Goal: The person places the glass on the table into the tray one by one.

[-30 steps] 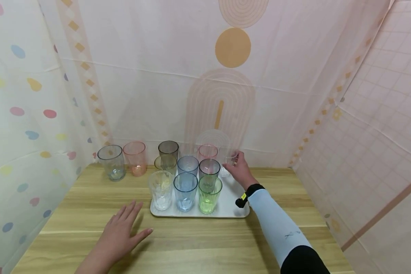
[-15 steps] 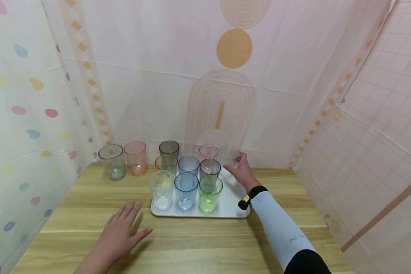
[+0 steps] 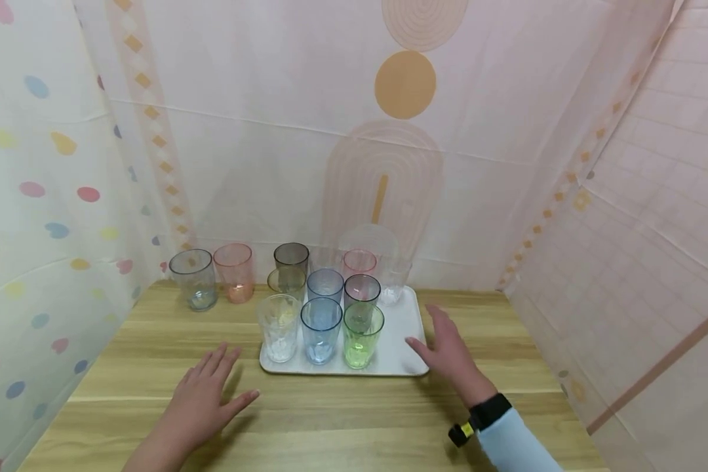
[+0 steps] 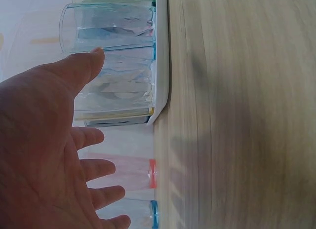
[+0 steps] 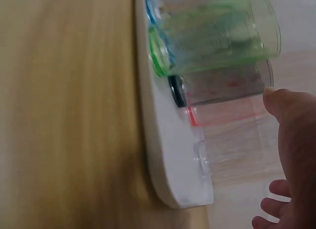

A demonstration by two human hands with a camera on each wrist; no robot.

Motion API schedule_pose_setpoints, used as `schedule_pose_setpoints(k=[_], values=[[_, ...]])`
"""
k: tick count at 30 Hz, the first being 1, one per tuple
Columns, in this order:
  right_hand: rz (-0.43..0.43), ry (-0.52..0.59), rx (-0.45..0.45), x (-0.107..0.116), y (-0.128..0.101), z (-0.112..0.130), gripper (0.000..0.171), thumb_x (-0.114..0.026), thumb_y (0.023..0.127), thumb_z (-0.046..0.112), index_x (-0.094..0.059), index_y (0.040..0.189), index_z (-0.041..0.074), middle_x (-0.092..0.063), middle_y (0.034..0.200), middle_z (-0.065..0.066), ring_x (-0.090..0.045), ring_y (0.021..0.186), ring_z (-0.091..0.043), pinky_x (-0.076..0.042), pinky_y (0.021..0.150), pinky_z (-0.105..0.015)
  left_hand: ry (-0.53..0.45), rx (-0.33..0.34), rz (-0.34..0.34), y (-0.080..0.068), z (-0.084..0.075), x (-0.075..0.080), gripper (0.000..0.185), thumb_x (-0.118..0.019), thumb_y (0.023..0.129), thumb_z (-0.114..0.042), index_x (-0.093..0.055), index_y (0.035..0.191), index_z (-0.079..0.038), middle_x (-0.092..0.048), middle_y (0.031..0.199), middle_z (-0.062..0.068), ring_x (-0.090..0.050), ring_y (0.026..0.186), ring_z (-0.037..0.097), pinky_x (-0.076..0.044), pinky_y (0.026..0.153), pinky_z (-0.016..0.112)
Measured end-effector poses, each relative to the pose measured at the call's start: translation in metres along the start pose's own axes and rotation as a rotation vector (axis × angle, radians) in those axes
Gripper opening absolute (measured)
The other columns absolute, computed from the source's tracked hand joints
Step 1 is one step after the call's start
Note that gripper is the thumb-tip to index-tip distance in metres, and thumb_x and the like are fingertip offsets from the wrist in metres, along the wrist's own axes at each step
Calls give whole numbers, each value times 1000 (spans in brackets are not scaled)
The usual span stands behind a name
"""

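Several coloured drinking glasses stand upright on a white tray (image 3: 404,337). Its front row is a clear glass (image 3: 280,344), a blue glass (image 3: 320,344) and a green glass (image 3: 360,351); smoky, amber, pale blue and pink ones are partly hidden behind. At the tray's back right is another clear glass (image 3: 393,288). My right hand (image 3: 451,354) hovers by the tray's right edge, thumb and fingers spread, holding nothing. To the tray's front left, my left hand (image 3: 197,400) is held over the table with fingers extended, also holding nothing and apart from the glasses.
Left of the tray, a grey-blue glass (image 3: 193,282) and a pink glass (image 3: 235,274) stand directly on the wooden table (image 3: 342,419). Patterned cloth (image 3: 259,177) hangs close behind the table and along both sides.
My right hand has let go of the clear glass at the tray's back right and drawn back toward me and rightward. That glass stays on the tray. The left hand has hardly moved.
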State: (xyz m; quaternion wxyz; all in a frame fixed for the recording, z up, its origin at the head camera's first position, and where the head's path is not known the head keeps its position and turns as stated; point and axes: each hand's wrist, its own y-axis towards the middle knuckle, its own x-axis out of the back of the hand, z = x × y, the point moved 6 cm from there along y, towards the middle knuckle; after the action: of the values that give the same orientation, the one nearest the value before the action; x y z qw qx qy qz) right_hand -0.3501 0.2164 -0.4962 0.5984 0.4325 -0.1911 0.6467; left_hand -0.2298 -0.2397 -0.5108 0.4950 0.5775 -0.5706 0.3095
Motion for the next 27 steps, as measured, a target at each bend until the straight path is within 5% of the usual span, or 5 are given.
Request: schedule_pose_setpoints(k=[13,18,22,27], values=[[18,-122,152,-16,-87,22,91,-83,99,48,-43,168,5,-42,172,-21,-43,155,-45,-41,122,-68,-1,4,-5,0,8,-1,92,-77,99,-61,-48,163,-1,-38,167,38,-40,148,65,-36,113,85],[-7,-147,171,-17,-99,24,91,-85,97,47,-45,167,5,-45,170,-20,-45,154,-45,-43,121,-68,-57,-14,-133,5,17,13,78,-83,99,-48,-57,153,3,-50,158,38,-53,136,64,-45,106,82],[-14,-145,165,-17,-103,25,91,-86,96,46,-45,167,4,-44,170,-21,-45,155,-45,-42,121,-69,-196,85,-253,16,37,40,60,-75,107,-39,-60,147,2,-56,151,34,-56,131,61,-46,102,81],[-12,-132,164,-18,-105,27,92,-86,97,45,-44,168,5,-44,171,-20,-44,156,-44,-41,123,-67,-339,297,-427,44,92,58,53,-66,112,-39,-63,141,4,-63,140,31,-59,130,53,-49,104,74]])
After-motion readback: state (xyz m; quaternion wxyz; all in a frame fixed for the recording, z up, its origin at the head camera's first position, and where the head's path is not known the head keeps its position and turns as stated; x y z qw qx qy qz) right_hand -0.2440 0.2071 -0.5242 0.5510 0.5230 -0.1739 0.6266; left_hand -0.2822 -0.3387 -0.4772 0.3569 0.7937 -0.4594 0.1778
